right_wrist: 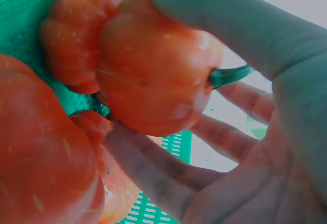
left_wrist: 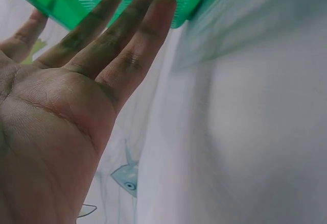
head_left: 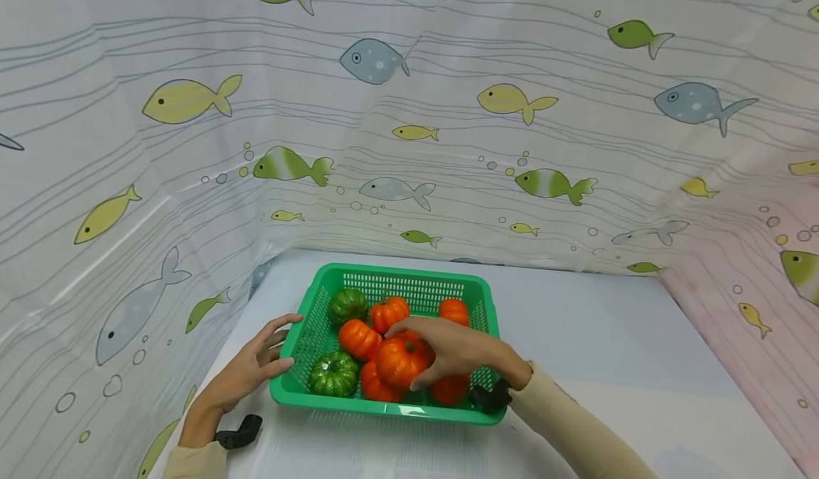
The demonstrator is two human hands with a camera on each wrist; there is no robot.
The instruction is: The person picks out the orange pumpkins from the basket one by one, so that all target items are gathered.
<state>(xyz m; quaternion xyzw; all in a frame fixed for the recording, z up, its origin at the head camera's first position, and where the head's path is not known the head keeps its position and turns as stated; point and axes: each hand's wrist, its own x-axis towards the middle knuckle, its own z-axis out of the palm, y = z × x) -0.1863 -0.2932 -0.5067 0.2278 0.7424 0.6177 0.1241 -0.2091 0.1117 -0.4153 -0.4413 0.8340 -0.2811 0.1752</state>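
A green plastic basket (head_left: 409, 275) with slotted walls holds several small pumpkins, orange and green. My right hand (head_left: 457, 344) reaches in from the right and grips a glossy orange pumpkin (head_left: 402, 362) above the others. Seen from the right wrist, thumb and fingers curl around this pumpkin (right_wrist: 153, 66), and its green stem points at the palm. At the basket's left side is my left hand (head_left: 246, 365), thumb and fingers spread along the rim. The left wrist view shows its fingers (left_wrist: 135, 60) nearly straight, fingertips at the slotted wall.
Two green pumpkins, one at the back (head_left: 348, 307) and one at the front (head_left: 334, 374), lie in the left part of the basket. The basket stands on a white table (head_left: 589, 351). Fish-patterned sheeting (head_left: 448, 166) rises behind and on both sides.
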